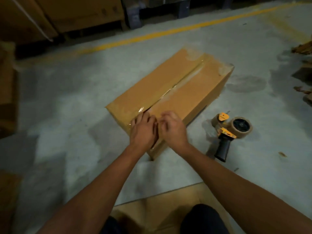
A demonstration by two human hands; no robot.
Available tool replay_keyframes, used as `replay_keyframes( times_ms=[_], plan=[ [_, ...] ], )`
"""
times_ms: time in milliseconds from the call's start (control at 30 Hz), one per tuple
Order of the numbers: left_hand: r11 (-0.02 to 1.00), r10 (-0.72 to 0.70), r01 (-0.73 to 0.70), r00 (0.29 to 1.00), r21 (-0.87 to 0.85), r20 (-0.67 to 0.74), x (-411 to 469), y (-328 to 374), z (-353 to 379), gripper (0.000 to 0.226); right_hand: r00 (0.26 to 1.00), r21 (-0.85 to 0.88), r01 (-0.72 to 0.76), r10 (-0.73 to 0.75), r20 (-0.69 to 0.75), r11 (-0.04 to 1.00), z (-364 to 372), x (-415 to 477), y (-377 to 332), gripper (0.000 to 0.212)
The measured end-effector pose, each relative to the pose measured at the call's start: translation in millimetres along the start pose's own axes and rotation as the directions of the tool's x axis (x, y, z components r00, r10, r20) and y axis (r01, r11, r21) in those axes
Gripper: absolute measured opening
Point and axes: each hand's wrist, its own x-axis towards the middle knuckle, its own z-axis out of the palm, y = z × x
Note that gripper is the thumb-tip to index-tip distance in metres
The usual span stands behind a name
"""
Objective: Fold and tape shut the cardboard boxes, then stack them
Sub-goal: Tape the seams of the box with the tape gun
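Note:
A closed cardboard box (175,92) lies on the concrete floor, its top seam covered by clear tape (189,78) running from the far end to the near end. Both of my hands are at the box's near end. My left hand (143,130) lies flat, fingers straight, pressing the tape down over the near edge. My right hand (172,127) sits just to its right with fingers curled; it is blurred, and what it holds, if anything, cannot be made out. A tape dispenser (231,132) with a black handle lies on the floor right of the box.
A flat cardboard sheet (165,206) lies on the floor by my knees. More cardboard stands at the left edge (6,92) and the back left (81,12). Scraps of cardboard (303,48) lie at the far right. A yellow floor line (152,35) runs behind the box.

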Motion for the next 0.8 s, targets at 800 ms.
replay_keyframes(
  times_ms=[800],
  plan=[
    [0.631,-0.516,0.480,0.846,-0.610,0.131,8.1,-38.3,8.5,0.074,0.707,-0.439,0.360,0.066,0.704,0.823,40.9,-20.9,-32.9,0.084]
  ],
)
